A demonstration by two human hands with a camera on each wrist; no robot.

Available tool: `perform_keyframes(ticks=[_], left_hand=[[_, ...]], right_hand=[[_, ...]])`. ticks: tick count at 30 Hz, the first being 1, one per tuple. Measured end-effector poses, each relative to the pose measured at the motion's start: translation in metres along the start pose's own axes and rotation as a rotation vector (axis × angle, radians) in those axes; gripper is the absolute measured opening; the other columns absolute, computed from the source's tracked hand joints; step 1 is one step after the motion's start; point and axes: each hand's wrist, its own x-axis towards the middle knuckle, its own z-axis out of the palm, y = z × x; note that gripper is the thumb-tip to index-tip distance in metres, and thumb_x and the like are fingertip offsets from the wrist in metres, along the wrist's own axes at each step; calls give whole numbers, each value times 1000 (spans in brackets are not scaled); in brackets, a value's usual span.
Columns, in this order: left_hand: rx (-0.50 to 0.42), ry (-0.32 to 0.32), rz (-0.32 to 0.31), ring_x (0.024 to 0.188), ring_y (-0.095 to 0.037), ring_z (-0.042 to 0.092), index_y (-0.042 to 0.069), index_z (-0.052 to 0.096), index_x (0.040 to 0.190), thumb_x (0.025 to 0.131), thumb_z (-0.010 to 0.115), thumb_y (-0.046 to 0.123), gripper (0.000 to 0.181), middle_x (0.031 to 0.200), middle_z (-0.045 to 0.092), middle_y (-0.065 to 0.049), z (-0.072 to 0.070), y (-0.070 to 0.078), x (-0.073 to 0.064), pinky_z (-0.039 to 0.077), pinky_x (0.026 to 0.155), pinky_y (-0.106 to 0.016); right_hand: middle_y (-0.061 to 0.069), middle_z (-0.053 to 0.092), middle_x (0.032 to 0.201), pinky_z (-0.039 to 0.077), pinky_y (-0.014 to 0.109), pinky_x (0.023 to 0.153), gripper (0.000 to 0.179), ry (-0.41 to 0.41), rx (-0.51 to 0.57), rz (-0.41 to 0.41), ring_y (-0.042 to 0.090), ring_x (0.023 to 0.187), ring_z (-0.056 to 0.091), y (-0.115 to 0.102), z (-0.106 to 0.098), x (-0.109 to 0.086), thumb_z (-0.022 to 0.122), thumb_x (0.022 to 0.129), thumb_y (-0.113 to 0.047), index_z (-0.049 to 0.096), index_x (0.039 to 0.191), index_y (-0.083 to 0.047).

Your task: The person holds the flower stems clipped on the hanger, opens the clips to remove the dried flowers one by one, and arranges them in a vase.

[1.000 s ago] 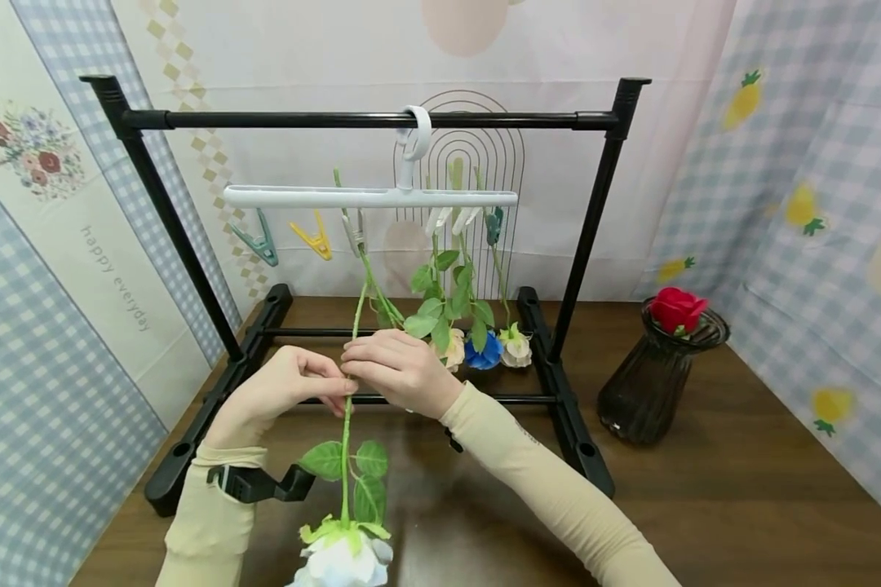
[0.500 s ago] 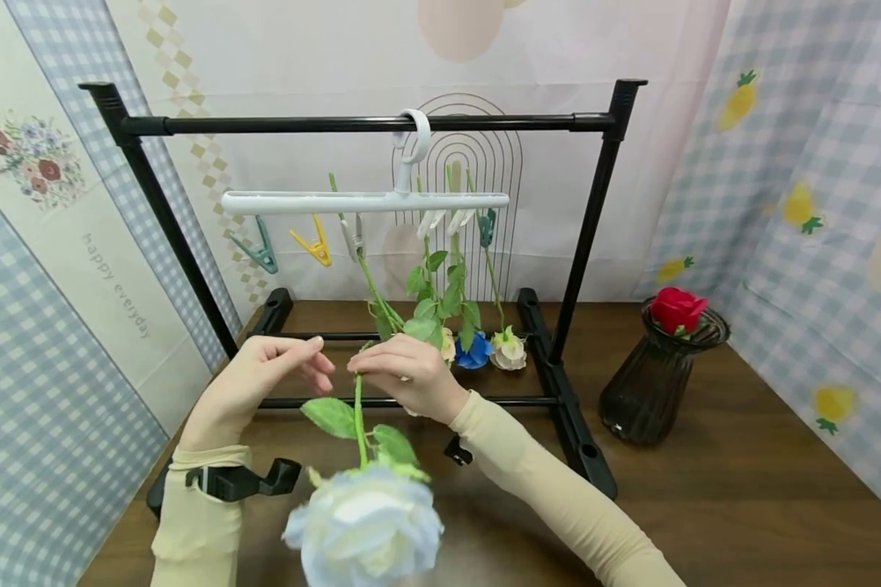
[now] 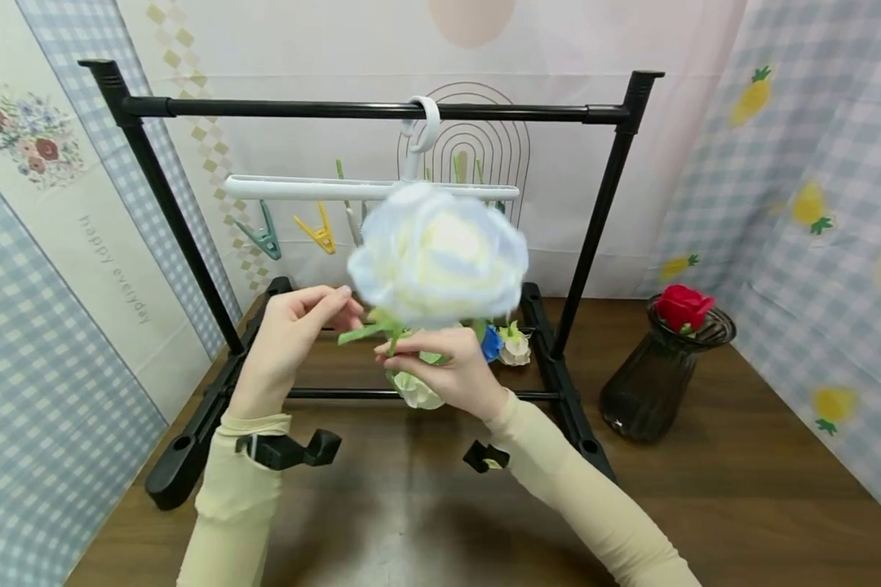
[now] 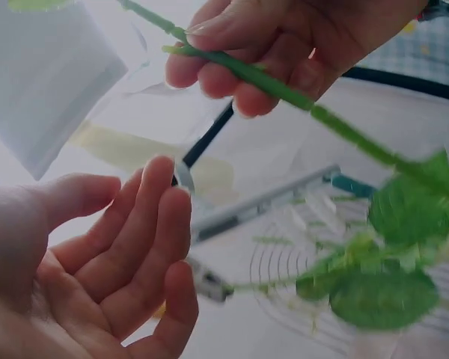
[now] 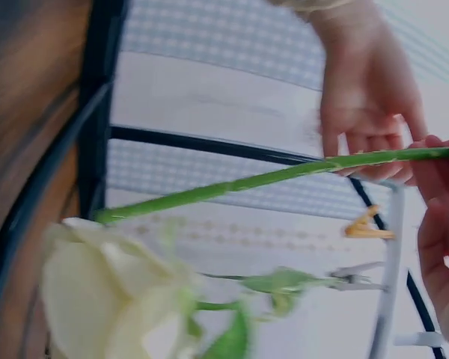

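Note:
A pale blue-white artificial rose (image 3: 440,253), slightly blurred, stands bloom-up before the hanger. Its green stem (image 5: 277,177) is pinched between the thumb and fingers of my right hand (image 3: 451,367), with the cut end pointing down in the right wrist view. My left hand (image 3: 286,342) is raised just left of the flower. In the left wrist view the left hand's (image 4: 112,262) fingers are loosely bent, holding nothing, apart from the stem (image 4: 277,86). Behind the rose, a white hanger (image 3: 294,189) carries clipped flowers, partly hidden, among them a white rose (image 3: 417,391).
A black rack (image 3: 264,108) supports the hanger. Teal (image 3: 264,235) and yellow (image 3: 319,231) clothespins hang on its left side without flowers. At the right, a dark glass vase (image 3: 642,383) holds a red rose (image 3: 683,308). The brown table (image 3: 389,522) extends in front.
The rose has swung from hanging bloom-down to bloom-up in my right hand. My left hand, earlier at the stem, has let go and now sits a little higher.

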Motion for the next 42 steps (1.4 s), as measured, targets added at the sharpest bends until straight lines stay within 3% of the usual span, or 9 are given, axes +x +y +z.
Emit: perform_keyframes(ticks=[1, 2, 8, 12, 18, 21, 28, 33, 42], left_hand=[[-4, 3, 15, 80, -9, 66, 13, 72, 90, 97, 58, 34, 27, 77, 71, 12, 4, 2, 3, 51, 79, -23], [-13, 2, 26, 82, -9, 66, 10, 71, 94, 98, 57, 34, 28, 80, 71, 12, 9, 4, 5, 52, 80, -23], [-163, -65, 45, 94, -9, 68, 0, 62, 120, 101, 52, 27, 35, 98, 72, 9, 43, 11, 17, 53, 88, -31], [-262, -89, 41, 102, -16, 67, 2, 59, 126, 102, 49, 24, 34, 110, 71, -8, 75, 14, 23, 52, 95, -38], [-346, -142, 3, 112, -33, 62, 4, 56, 129, 103, 44, 22, 33, 121, 65, -19, 125, 13, 30, 50, 98, -41], [-329, -203, -1, 110, -34, 63, 1, 55, 129, 103, 43, 20, 34, 120, 65, -23, 148, 8, 32, 51, 96, -43], [-291, -340, -80, 106, -30, 65, 1, 57, 129, 102, 47, 20, 34, 117, 67, -23, 192, -3, 37, 54, 89, -37], [-230, -444, -145, 106, -23, 66, 5, 58, 129, 101, 50, 23, 34, 116, 69, -17, 219, -11, 38, 54, 89, -34], [-80, -468, -243, 117, -19, 61, 18, 57, 133, 87, 71, 32, 50, 125, 65, -1, 281, -22, 40, 50, 96, -39]], right_hand=[[20, 73, 90, 57, 26, 74, 11, 79, 17, 2, 22, 82, 72, -2, -3, 3, 65, 87, 6, 72, 95, 7], [23, 73, 91, 58, 27, 70, 16, 111, 166, 57, 24, 83, 72, -5, -8, 4, 70, 79, 11, 71, 94, 9], [22, 74, 92, 56, 25, 66, 15, 196, 62, 191, 13, 80, 72, -22, -41, -3, 70, 81, 8, 73, 95, 8], [23, 73, 93, 58, 24, 74, 16, 297, 20, 275, 6, 84, 72, -30, -66, -14, 68, 82, 9, 72, 97, 9], [-2, 76, 101, 57, 22, 79, 22, 449, 23, 431, 6, 82, 72, -40, -105, -28, 67, 86, 5, 69, 107, 10], [-12, 75, 94, 56, 20, 80, 24, 504, -36, 489, 7, 79, 72, -46, -122, -34, 67, 87, 2, 69, 110, 8], [-5, 76, 82, 56, 18, 78, 22, 651, -61, 558, 11, 72, 72, -59, -155, -44, 69, 85, 2, 70, 107, 8], [-5, 76, 82, 55, 16, 79, 24, 672, -97, 608, 11, 74, 72, -63, -172, -51, 68, 87, 0, 67, 108, 12], [-8, 75, 79, 51, 10, 61, 18, 804, -265, 647, 5, 73, 71, -66, -197, -51, 70, 86, -3, 71, 101, 8]])
